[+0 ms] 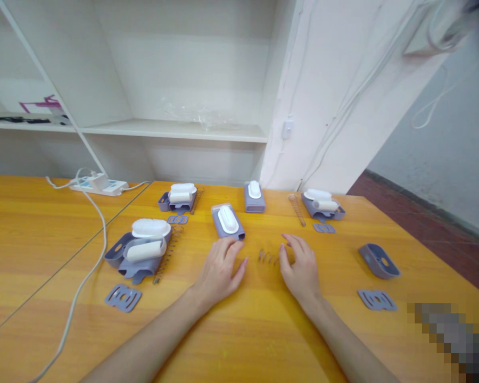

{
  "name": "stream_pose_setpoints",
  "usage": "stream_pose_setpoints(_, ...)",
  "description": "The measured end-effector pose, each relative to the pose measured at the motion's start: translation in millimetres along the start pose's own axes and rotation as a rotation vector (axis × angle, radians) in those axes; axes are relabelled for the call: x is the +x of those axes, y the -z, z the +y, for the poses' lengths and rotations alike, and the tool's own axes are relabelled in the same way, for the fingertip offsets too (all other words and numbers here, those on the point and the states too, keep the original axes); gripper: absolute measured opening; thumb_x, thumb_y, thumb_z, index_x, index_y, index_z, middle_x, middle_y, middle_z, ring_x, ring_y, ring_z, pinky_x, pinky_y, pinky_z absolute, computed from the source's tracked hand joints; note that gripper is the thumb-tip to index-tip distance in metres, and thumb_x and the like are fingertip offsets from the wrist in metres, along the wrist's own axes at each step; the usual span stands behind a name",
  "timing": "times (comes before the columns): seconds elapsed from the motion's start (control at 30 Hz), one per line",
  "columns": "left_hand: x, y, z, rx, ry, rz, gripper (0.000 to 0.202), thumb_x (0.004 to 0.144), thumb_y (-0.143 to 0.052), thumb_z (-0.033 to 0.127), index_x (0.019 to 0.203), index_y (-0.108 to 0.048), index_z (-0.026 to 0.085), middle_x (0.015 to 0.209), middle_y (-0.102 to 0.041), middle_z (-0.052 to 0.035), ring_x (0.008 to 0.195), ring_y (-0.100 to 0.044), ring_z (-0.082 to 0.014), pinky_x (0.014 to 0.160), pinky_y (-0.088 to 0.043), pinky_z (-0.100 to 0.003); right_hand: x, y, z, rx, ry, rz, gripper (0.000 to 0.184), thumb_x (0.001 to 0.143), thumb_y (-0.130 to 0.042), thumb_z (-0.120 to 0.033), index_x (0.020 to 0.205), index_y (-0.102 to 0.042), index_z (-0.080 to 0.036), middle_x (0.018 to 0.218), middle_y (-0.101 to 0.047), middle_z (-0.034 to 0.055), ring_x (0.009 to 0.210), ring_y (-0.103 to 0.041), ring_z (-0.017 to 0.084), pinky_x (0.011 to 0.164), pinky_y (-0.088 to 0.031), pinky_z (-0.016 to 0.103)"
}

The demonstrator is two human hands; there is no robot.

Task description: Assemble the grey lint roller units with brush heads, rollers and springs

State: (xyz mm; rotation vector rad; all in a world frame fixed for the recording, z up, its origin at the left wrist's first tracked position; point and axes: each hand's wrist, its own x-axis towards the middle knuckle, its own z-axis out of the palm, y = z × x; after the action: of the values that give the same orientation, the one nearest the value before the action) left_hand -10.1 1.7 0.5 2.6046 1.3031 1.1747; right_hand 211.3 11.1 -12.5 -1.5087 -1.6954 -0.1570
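My left hand (pixel 220 268) is open over the table, thumb apart from the fingers. Its fingertips lie at the near edge of a grey-purple plastic case (pixel 222 230) with a white ribbed oval piece (pixel 228 219) on top; I cannot tell whether they touch it. My right hand (pixel 300 266) is also open, fingers spread. Between the hands a loose coil spring (pixel 267 257) lies on the wood, its right end close to my right fingers. Further right are a grey-purple oval cup (pixel 379 260) and a flat slotted plate (pixel 377 300).
Similar part groups stand at the left (pixel 143 247), back left (pixel 179 197) and back right (pixel 322 205), with springs and slotted plates. Another case (pixel 255 198) stands at the back. A white cable (pixel 74 303) crosses the left side from a power strip (pixel 99 184). Shelves rise behind.
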Motion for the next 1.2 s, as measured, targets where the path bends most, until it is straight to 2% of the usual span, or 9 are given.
stream_pose_setpoints(0.13, 3.6, 7.1, 7.4, -0.007, -0.183, -0.237, 0.042, 0.084, -0.053, 0.04, 0.121, -0.048, 0.02, 0.12, -0.049, -0.0141, 0.107, -0.048, -0.0266, 0.089, -0.041, -0.042, -1.8, 1.1, -1.2, 0.074, 0.072, -0.059, 0.027, 0.089, -0.045, -0.026, 0.112, -0.056, -0.017, 0.104, -0.063, 0.0097, 0.098, -0.057, 0.023, 0.085, -0.044, 0.04)
stream_pose_setpoints(0.2, 6.6, 10.2, 10.6, -0.002, -0.246, -0.33, 0.039, 0.085, -0.051, 0.042, 0.12, -0.05, 0.024, 0.121, -0.05, -0.0124, 0.107, -0.048, -0.0261, 0.089, -0.04, -0.042, -2.0, 1.2, -1.4, 0.135, 0.099, -0.088, 0.027, 0.089, -0.045, -0.025, 0.113, -0.056, -0.018, 0.105, -0.062, 0.0095, 0.099, -0.057, 0.022, 0.087, -0.044, 0.039)
stream_pose_setpoints(0.33, 10.1, 12.2, 13.0, -0.028, -0.246, -0.426, 0.029, 0.088, -0.047, 0.039, 0.113, -0.054, 0.026, 0.105, -0.057, -0.007, 0.096, -0.051, -0.0207, 0.083, -0.04, -0.036, -1.3, 1.6, -2.5, 0.221, 0.115, -0.126, 0.026, 0.09, -0.044, -0.024, 0.113, -0.055, -0.018, 0.106, -0.061, 0.0092, 0.099, -0.056, 0.021, 0.087, -0.044, 0.037)
stream_pose_setpoints(0.53, 7.4, 7.7, 12.0, -0.015, -0.142, -0.373, 0.019, 0.086, -0.05, 0.032, 0.1, -0.054, 0.019, 0.093, -0.058, -0.0065, 0.09, -0.051, -0.0203, 0.079, -0.04, -0.034, 0.5, 5.8, -5.3, 0.085, 0.102, -0.053, 0.027, 0.089, -0.044, -0.026, 0.112, -0.057, -0.02, 0.108, -0.061, 0.009, 0.103, -0.053, 0.023, 0.09, -0.039, 0.04)
stream_pose_setpoints(0.67, 5.2, 2.2, 7.9, 0.054, -0.054, -0.297, 0.015, 0.086, -0.05, 0.034, 0.084, -0.051, 0.019, 0.086, -0.056, -0.0057, 0.083, -0.051, -0.0203, 0.073, -0.041, -0.034, 1.4, 5.0, -5.4, -0.176, -0.106, 0.078, 0.035, 0.086, -0.045, -0.032, 0.117, -0.056, -0.02, 0.126, -0.05, 0.0125, 0.116, -0.042, 0.03, 0.096, -0.028, 0.051)
stream_pose_setpoints(0.77, 4.4, -1.1, 4.6, 0.087, -0.027, -0.27, 0.015, 0.087, -0.049, 0.034, 0.082, -0.05, 0.02, 0.085, -0.056, -0.005, 0.082, -0.05, -0.02, 0.071, -0.041, -0.033, 2.2, 2.6, 0.7, -0.328, -0.298, 0.144, 0.049, 0.08, -0.05, -0.036, 0.125, -0.049, -0.017, 0.137, -0.034, 0.0191, 0.125, -0.029, 0.037, 0.098, -0.019, 0.061)
stream_pose_setpoints(0.87, 3.9, -2.6, 3.1, 0.1, -0.023, -0.262, 0.015, 0.087, -0.049, 0.034, 0.083, -0.05, 0.02, 0.085, -0.056, -0.0049, 0.081, -0.05, -0.0199, 0.07, -0.041, -0.032, 3.2, 1.4, 11.6, -0.374, -0.434, 0.178, 0.061, 0.076, -0.054, -0.037, 0.131, -0.041, -0.014, 0.142, -0.024, 0.0242, 0.13, -0.02, 0.041, 0.096, -0.015, 0.067)
stream_pose_setpoints(1.0, 3.4, -1.7, 3.7, 0.092, -0.02, -0.265, 0.014, 0.087, -0.049, 0.033, 0.084, -0.05, 0.02, 0.085, -0.055, -0.0049, 0.081, -0.05, -0.02, 0.07, -0.041, -0.033, 7.0, 3.9, 27.1, -0.368, -0.538, 0.216, 0.067, 0.072, -0.057, -0.038, 0.132, -0.038, -0.015, 0.143, -0.021, 0.0257, 0.132, -0.015, 0.043, 0.093, -0.01, 0.073)
stream_pose_setpoints(1.2, 3.7, 1.8, 5.7, 0.02, -0.044, -0.283, 0.01, 0.085, -0.049, 0.025, 0.094, -0.051, 0.02, 0.09, -0.056, -0.0059, 0.087, -0.05, -0.0207, 0.074, -0.042, -0.034, 16.8, 17.5, 53.3, -0.355, -0.702, 0.314, 0.072, 0.069, -0.061, -0.045, 0.133, -0.037, -0.018, 0.141, -0.023, 0.0275, 0.13, -0.017, 0.046, 0.089, -0.01, 0.077)
